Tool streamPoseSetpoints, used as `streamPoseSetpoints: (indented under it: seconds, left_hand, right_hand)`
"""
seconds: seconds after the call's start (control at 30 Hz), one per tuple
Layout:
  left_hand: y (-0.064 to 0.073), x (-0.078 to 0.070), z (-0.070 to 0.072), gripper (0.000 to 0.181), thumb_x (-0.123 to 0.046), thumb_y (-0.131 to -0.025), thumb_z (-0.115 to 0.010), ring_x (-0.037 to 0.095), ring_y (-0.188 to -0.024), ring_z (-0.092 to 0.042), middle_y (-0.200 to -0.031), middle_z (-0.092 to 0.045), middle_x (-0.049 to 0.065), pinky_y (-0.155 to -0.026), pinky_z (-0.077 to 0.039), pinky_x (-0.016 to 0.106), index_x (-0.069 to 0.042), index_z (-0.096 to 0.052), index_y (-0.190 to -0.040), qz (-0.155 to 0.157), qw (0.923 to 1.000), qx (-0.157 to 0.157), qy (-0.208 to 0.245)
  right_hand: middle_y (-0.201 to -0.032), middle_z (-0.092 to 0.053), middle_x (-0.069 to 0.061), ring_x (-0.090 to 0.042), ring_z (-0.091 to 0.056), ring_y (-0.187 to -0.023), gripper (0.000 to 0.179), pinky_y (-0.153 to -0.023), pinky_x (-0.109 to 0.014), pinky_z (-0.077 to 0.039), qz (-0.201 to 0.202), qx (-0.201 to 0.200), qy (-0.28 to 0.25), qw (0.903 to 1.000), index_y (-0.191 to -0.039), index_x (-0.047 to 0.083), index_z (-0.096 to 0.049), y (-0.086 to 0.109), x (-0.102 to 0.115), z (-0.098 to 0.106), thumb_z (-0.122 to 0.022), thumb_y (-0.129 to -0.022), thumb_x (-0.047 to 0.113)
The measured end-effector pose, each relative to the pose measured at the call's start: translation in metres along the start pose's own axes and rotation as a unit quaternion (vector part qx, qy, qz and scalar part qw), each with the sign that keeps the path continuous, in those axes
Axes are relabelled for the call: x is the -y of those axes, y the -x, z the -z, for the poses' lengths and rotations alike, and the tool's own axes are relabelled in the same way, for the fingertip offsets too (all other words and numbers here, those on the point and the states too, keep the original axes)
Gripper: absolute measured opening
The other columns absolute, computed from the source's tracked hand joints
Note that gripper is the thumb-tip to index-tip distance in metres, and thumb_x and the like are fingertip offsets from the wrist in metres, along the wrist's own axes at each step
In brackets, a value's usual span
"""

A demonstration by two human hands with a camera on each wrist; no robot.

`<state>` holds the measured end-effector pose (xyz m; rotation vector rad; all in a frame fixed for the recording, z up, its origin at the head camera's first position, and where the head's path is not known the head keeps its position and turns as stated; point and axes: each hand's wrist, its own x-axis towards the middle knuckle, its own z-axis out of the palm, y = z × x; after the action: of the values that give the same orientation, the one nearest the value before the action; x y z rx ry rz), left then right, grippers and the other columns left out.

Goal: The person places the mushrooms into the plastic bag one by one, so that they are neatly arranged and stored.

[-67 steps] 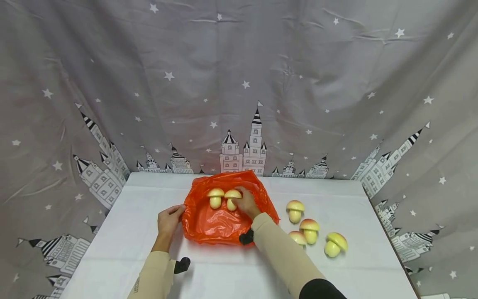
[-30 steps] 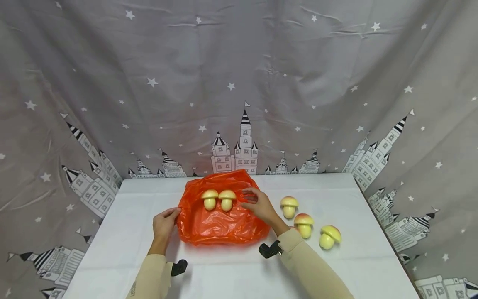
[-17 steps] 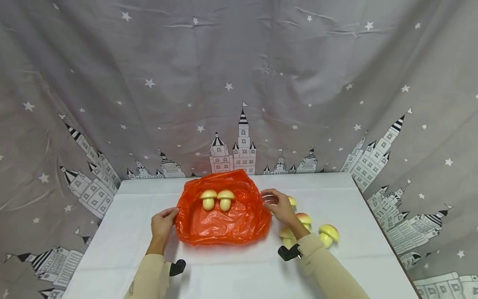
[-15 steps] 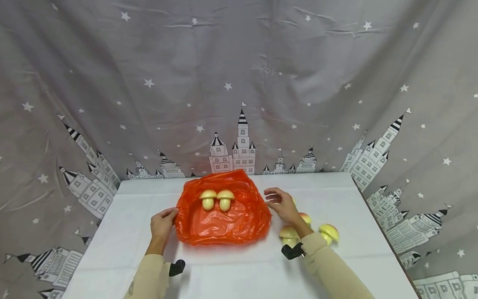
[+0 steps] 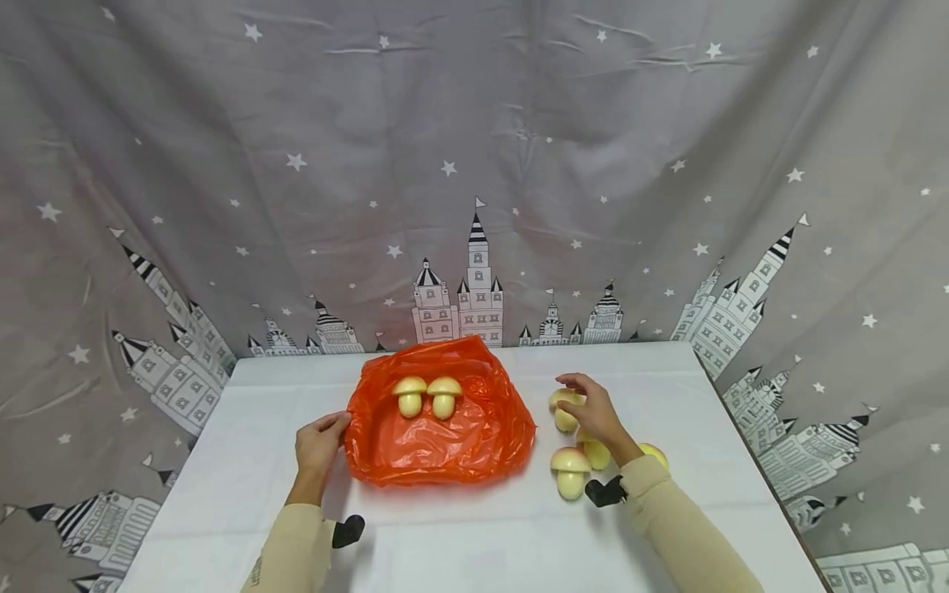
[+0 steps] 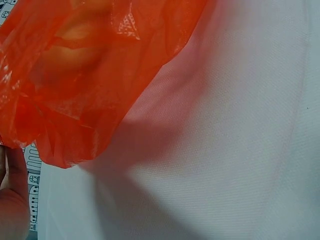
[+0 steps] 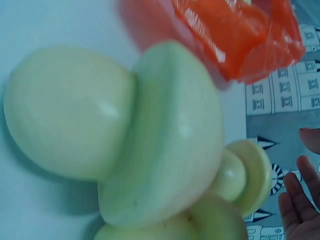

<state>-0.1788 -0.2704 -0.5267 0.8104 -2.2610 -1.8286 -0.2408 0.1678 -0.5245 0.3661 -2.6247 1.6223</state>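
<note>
A red plastic bag (image 5: 448, 461) lies spread with its mouth toward me. Two toy mushrooms sit side by side in it, a left one (image 5: 409, 399) and a right one (image 5: 444, 399). My left hand (image 5: 317, 451) pinches the bag's left edge; its fingers (image 6: 14, 172) show at the margin of the left wrist view. To the right of the bag, my right hand (image 5: 597, 418) holds nothing, its fingers spread and curved beside the rear mushroom (image 5: 563, 418), which it partly covers. A nearer mushroom (image 7: 75, 110) looms large in the right wrist view.
Other mushrooms lie on the white-covered table (image 5: 474, 543): one at the front (image 5: 570, 473), one partly behind my wrist (image 5: 596, 453), and one mostly behind my right forearm (image 5: 654, 453). A grey castle-print curtain (image 5: 371, 165) hangs along the back and sides.
My right hand has let go of the right-hand mushroom inside the bag and moved right, out of the bag, to the rear mushroom on the table. The left hand keeps its grip on the edge.
</note>
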Motion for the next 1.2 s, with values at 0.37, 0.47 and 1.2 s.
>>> streamPoseSetpoints:
  seconds: [0.37,0.47,1.2]
  left_hand:
    - [-0.001,0.0,-0.002,0.04,-0.022,-0.096,-0.061,0.001,-0.071,-0.058,-0.102,-0.067,0.013,-0.063,-0.049,0.01,0.009,-0.061,-0.121,0.004,0.9999,-0.001,-0.012]
    - [0.0,0.0,-0.003,0.04,-0.023,-0.097,-0.06,0.001,-0.073,-0.057,-0.105,-0.066,0.015,-0.063,-0.048,0.01,0.009,-0.061,-0.121,0.005,0.9998,0.0,-0.018]
    - [0.006,0.0,-0.004,0.042,-0.026,-0.096,-0.061,0.003,-0.077,-0.057,-0.113,-0.063,0.021,-0.063,-0.046,0.008,0.007,-0.062,-0.121,0.011,0.9995,-0.006,-0.028]
  right_hand:
    - [-0.128,-0.054,-0.027,-0.044,-0.047,-0.12,0.045,-0.103,-0.057,-0.036,-0.026,0.017,0.055,0.998,-0.122,-0.005,-0.058,-0.003,-0.021,0.005,-0.07,-0.079,-0.004]
    - [-0.126,-0.055,-0.027,-0.044,-0.049,-0.117,0.046,-0.102,-0.056,-0.037,-0.03,0.015,0.058,0.9978,-0.122,-0.005,-0.058,-0.004,-0.027,0.004,-0.071,-0.078,-0.004]
    - [-0.13,-0.056,-0.021,-0.034,-0.053,-0.108,0.06,-0.095,-0.049,-0.043,-0.118,0.064,0.118,0.9839,-0.137,0.005,-0.05,-0.008,-0.031,0.001,-0.066,-0.08,0.003]
